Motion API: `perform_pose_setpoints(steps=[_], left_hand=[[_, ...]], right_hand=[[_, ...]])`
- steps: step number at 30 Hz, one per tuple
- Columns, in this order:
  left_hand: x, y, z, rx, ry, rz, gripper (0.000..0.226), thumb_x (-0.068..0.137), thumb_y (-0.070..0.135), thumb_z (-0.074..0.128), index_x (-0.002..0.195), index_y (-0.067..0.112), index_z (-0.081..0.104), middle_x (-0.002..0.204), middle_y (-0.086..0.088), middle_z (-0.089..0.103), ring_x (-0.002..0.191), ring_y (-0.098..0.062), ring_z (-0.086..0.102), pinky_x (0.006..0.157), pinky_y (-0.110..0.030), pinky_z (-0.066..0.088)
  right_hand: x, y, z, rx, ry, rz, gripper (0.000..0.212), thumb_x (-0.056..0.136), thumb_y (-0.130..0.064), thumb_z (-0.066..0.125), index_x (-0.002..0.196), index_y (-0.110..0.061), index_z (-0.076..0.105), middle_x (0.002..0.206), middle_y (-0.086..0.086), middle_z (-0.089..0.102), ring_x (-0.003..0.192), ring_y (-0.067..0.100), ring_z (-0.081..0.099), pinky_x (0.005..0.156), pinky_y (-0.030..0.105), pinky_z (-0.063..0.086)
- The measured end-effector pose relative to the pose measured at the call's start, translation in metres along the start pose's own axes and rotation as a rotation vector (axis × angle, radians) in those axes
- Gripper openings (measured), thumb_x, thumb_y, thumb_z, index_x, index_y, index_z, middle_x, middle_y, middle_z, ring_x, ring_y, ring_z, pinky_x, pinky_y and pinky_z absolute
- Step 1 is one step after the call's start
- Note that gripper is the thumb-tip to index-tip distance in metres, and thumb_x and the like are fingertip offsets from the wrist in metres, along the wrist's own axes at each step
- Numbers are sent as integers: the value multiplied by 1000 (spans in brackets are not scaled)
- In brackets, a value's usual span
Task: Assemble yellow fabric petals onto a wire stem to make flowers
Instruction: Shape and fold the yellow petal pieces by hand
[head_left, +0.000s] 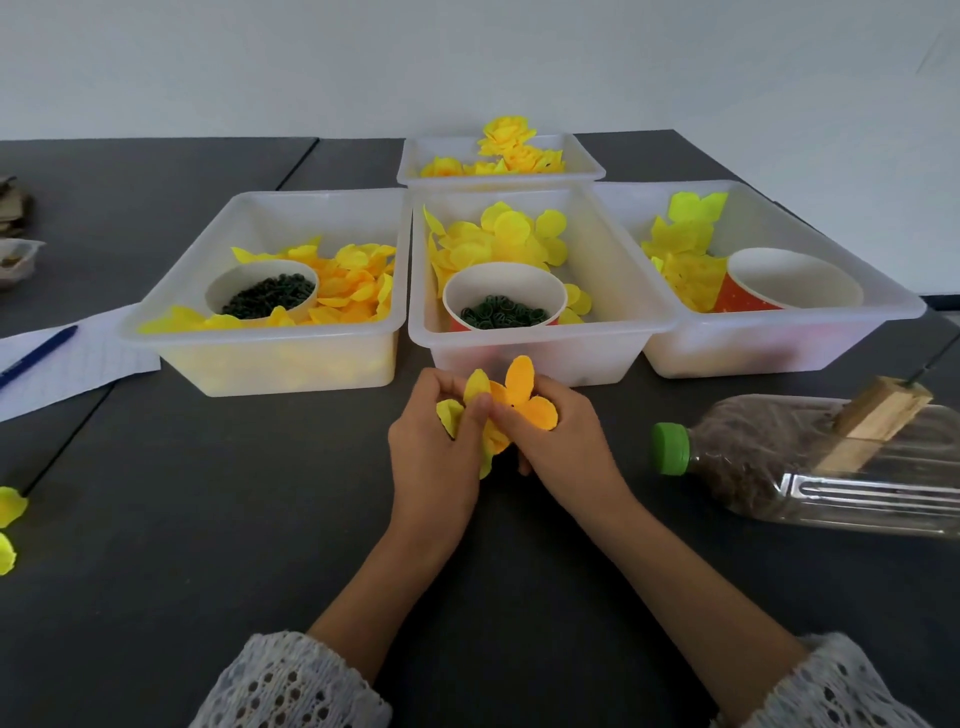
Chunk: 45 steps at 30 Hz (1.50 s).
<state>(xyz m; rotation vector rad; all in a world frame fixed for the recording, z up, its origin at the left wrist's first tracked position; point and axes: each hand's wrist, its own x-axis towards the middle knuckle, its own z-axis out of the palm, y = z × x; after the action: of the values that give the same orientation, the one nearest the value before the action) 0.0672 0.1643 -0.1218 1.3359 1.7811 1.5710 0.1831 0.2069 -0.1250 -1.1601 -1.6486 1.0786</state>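
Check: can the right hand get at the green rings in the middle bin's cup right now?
Probably not yet: the right hand pinches the orange petal piece. The cup itself is open-topped, straight ahead, unblocked.

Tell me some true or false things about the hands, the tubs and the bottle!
1. Both hands, left hand and right hand, hold yellow fabric petals. True.
2. The clear plastic bottle with the green cap stands upright. False: it lies on its side.
3. The paper cup in the middle white plastic tub holds small dark green rings. True.
4. The blue pen lies inside a tub. False: it rests on white paper at the left.
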Motion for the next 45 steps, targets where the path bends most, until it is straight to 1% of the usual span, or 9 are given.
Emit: perform_pose_setpoints(steps=[5, 8, 13, 18, 23, 29, 36, 40, 45], left_hand=[[0, 1, -2, -53, 8, 10, 12, 92, 28, 64, 85, 28, 55, 79, 14, 63, 77, 2, 60, 60, -9, 44], [-1, 0, -2, 32, -25, -10, 15, 87, 41, 65, 88, 32, 54, 80, 16, 63, 79, 2, 60, 60, -9, 44], [0, -2, -5, 244, -135, -99, 29, 79, 59, 62, 78, 30, 56, 68, 8, 64, 65, -7, 61, 60, -33, 52], [-2, 2, -4, 372, -200, -55, 29, 91, 50, 52, 70, 30, 56, 66, 9, 63, 63, -7, 59, 54, -28, 42], [-2, -3, -4, 352, -179, -13, 14, 94, 29, 57, 81, 30, 58, 80, 10, 58, 73, -9, 57, 62, -28, 45], [-7, 1, -1, 301, -175, 28, 16, 94, 29, 53, 79, 28, 58, 82, 8, 51, 72, -8, 53, 62, -27, 45], [-4, 3, -27, -23, -65, -57, 20, 93, 21, 53, 77, 12, 62, 59, 2, 50, 53, -1, 45, 49, -12, 39], [-5, 14, -44, 1, -219, 16, 23, 93, 36, 60, 82, 18, 69, 65, 0, 59, 59, -9, 53, 58, -27, 47], [44, 39, -95, 147, 54, 194, 25, 85, 40, 63, 72, 19, 60, 65, -5, 57, 57, -12, 48, 54, -23, 39]], right_hand=[[6, -3, -8, -106, -126, 70, 35, 91, -36, 59, 62, -16, 61, 50, -1, 61, 43, 3, 51, 49, 17, 40], [2, -2, -3, -181, -16, 13, 36, 93, -38, 57, 63, -18, 59, 51, -3, 60, 48, 6, 56, 50, 16, 43], [-7, 1, 8, -145, 184, -109, 23, 95, -23, 56, 73, -15, 58, 61, -4, 58, 57, 13, 56, 58, 40, 49], [-8, 3, 9, -160, 257, -169, 16, 95, -21, 58, 80, -18, 54, 65, -5, 57, 59, 7, 53, 51, 16, 40], [-6, 6, 11, -301, 165, -187, 23, 95, -13, 54, 74, -18, 49, 63, -6, 51, 56, 12, 48, 55, 31, 42], [-4, 6, 9, -650, 128, -227, 24, 96, -14, 47, 74, -22, 45, 63, -16, 37, 54, 2, 40, 61, 7, 33], [-3, 1, 5, -371, 150, -140, 23, 90, -8, 49, 72, -13, 63, 65, -4, 63, 63, 14, 58, 66, 34, 46], [-5, 1, 3, -195, 118, -105, 31, 92, -12, 56, 64, -24, 58, 56, -4, 60, 57, 8, 58, 58, 19, 43], [-3, 4, 5, -54, 93, -61, 18, 96, -29, 54, 85, -16, 60, 66, -2, 62, 59, 3, 59, 54, 10, 43]])
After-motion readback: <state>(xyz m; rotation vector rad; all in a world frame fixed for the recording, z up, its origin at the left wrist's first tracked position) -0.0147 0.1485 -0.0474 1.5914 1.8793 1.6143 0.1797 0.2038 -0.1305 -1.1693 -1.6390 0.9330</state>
